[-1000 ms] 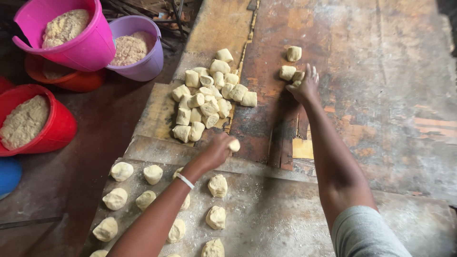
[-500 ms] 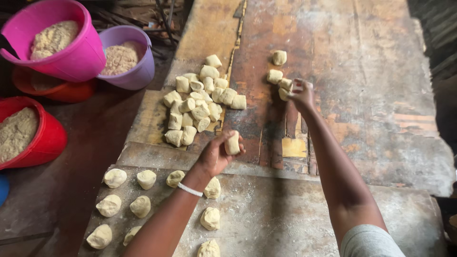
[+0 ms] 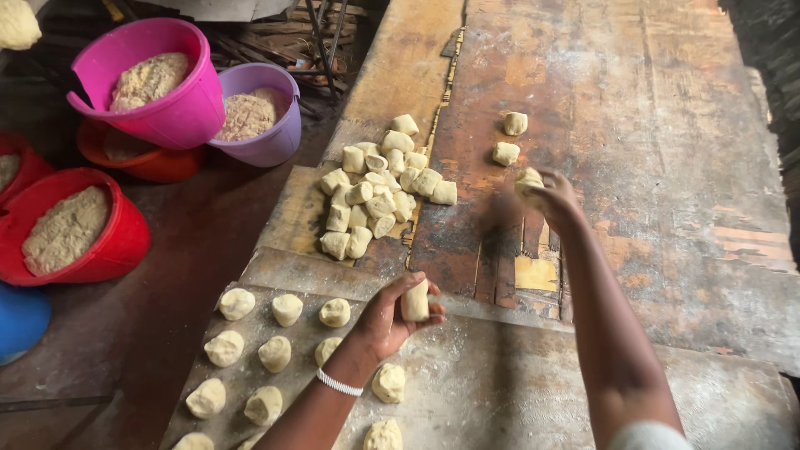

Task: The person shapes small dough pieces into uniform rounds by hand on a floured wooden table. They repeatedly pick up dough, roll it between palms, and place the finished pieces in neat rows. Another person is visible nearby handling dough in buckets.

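My left hand (image 3: 386,321) holds a pale dough piece (image 3: 415,300) upright between thumb and fingers, just above the floured sheet (image 3: 533,392). A white bracelet circles that wrist. Further out, my right hand (image 3: 550,198) is closed over another dough piece (image 3: 527,181) on the worn wooden table (image 3: 658,167); the hand is blurred. A heap of cut dough pieces (image 3: 375,196) lies between and beyond the hands. Two loose dough pieces (image 3: 510,138) sit just past my right hand. Several rounded dough balls (image 3: 275,350) rest on the sheet beside my left arm.
At the left stand a pink bucket (image 3: 179,117), a purple bowl (image 3: 271,142) and a red bowl (image 3: 117,250), each holding pale dough or flour. A second red bowl sits under the pink one. A blue container (image 3: 17,321) shows at the left edge.
My left hand has picked a dough piece off the table and turned it upright. My right hand has drawn a dough piece back from the two loose ones.
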